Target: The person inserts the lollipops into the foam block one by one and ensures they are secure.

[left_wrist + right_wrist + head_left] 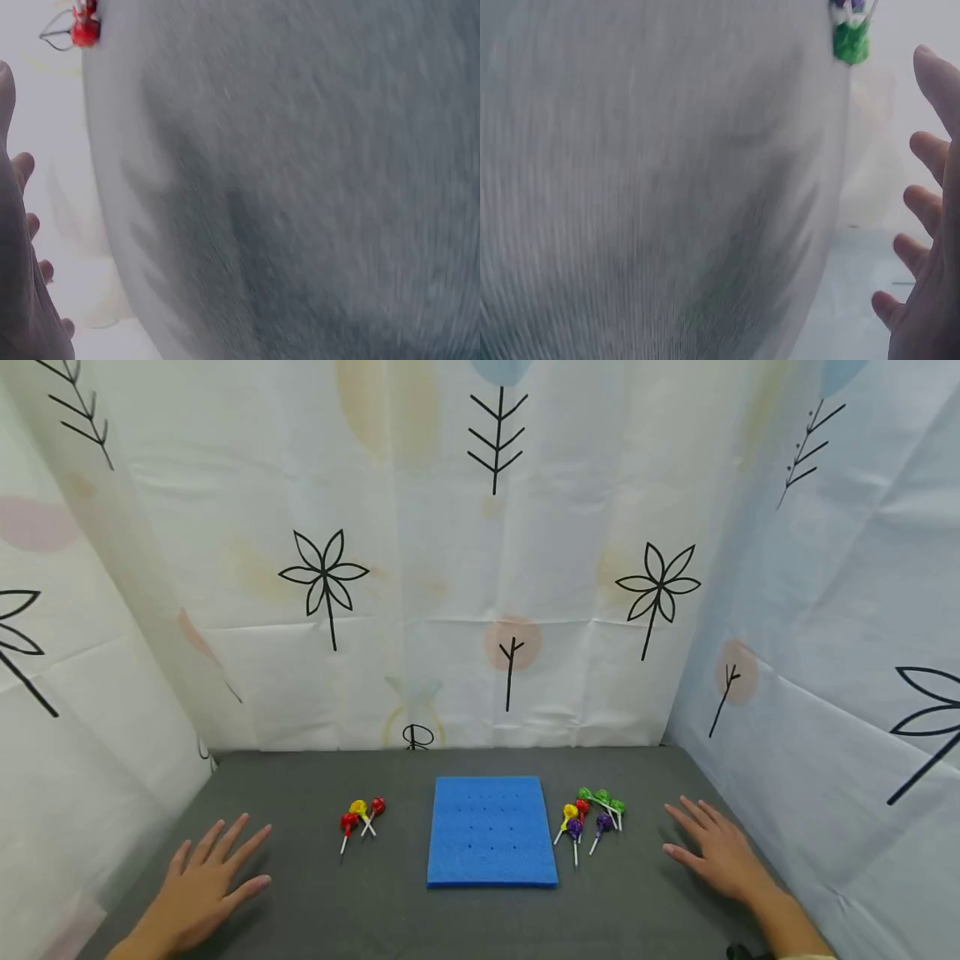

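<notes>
A left hand (198, 889) hovers over a gray table (315, 910), fingers spread and holding nothing, nearest three lollipops (358, 808), likely light and rigid, best pinched by their sticks (343, 846). Mid-table lies a blue pad (491, 827), probably soft foam; just beside it, more lollipops (574, 828). Farther right, the right hand (722, 853), also empty, fingers splayed.

The left hand (201, 892) and right hand (722, 852) are spread over a grey table (352, 910); between them lie three lollipops (359, 808), a blue board (491, 833) and, at right, more lollipops (582, 807).
</notes>
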Motion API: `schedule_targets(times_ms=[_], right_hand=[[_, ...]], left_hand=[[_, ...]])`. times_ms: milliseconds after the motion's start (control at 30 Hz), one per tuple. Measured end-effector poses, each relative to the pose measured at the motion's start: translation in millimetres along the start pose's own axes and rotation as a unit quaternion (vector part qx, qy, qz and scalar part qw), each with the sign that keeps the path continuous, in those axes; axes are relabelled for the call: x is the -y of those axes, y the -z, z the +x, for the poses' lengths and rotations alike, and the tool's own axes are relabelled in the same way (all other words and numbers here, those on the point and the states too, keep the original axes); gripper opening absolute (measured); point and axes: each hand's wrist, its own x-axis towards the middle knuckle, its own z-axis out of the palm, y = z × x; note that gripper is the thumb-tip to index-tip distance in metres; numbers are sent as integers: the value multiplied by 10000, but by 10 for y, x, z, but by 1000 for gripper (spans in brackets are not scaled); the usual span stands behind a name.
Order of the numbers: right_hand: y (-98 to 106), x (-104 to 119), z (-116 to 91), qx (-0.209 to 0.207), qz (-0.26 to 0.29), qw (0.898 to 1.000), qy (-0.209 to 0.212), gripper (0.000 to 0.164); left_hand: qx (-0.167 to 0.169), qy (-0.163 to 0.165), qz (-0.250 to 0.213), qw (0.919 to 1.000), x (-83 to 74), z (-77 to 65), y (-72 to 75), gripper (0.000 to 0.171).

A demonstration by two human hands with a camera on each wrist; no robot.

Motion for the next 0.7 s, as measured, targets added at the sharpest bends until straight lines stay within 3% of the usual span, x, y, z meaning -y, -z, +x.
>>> schedule_targets(times_ms=[200, 400, 567, 700], right_hand=[[21, 176, -9, -254, 351, 9989, 156, 61], [61, 372, -18, -361, 742, 9966, -31, 58], [56, 535, -21, -915, 849, 9919, -219, 50], [41, 669, -11, -1558, 990, 9825, -233, 43]], left_hand=[[-288, -163, -178, 9993, -157, 22, 31, 69], [-654, -189, -470, 9966, -308, 17, 50, 65], [-967, -204, -994, 9901, -469, 29, 82, 61], [-1211, -270, -1649, 9785, -649, 66, 90, 59]])
